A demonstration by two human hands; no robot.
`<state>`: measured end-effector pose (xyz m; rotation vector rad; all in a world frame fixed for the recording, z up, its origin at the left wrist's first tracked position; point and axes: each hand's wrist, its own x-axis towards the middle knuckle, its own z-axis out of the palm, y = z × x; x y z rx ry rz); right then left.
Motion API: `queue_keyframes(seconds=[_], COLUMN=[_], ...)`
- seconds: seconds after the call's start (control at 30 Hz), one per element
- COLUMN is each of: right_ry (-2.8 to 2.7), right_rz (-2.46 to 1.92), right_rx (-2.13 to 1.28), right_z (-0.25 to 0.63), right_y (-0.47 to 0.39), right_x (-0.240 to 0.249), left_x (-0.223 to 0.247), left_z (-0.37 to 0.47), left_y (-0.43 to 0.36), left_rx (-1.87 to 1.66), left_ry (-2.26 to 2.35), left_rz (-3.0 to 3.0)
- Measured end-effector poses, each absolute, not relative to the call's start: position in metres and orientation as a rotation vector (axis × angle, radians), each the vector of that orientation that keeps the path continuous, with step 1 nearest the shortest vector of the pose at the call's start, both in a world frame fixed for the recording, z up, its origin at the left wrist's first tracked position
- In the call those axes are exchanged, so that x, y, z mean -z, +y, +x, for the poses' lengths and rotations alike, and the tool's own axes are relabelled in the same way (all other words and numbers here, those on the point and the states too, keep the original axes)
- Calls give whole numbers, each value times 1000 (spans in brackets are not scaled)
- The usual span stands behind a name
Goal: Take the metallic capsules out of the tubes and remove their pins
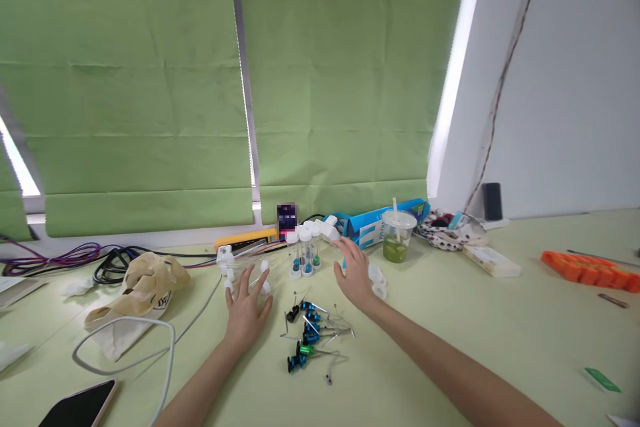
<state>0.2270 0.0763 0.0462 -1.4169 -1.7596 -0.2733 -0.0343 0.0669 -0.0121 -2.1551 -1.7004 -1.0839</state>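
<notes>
My left hand (245,313) rests low over the table with its fingers spread and nothing gripped. Clear pieces with white ends (265,288) lie by its fingertips, partly hidden. My right hand (356,275) is open, fingers stretched forward, beside several white round caps (379,285). Between and beyond the hands stand clear tubes (306,257) with white tops and small blue or green pieces inside. Nearer me is a loose pile of small blue and black parts (311,330) with thin bent silver rods. A green one (306,349) lies among them.
A lidded cup with green drink (397,247) stands behind my right hand, near a blue package (367,227). On the left are a beige cloth bag (145,293), a looping white cable (173,340) and a phone (80,405). An orange tray (585,271) lies far right.
</notes>
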Motion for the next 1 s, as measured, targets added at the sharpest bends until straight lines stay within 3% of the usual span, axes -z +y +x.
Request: queue_keyframes(seconds=[0.2,0.63,1.0], right_ry=[-1924,-1791,-1752], right_rz=[-1543,-1401,-1384], right_rx=[334,286,-3], right_z=[197,199,244], right_y=[111,123,87], right_x=[-72,-63,-47], left_x=[11,16,11], left_z=[-33,-41,-45], left_y=[67,78,77], left_rx=[1063,1314,1444], left_ry=[-1795,-1580,-1596], left_rz=[-2037,-2280,-2255])
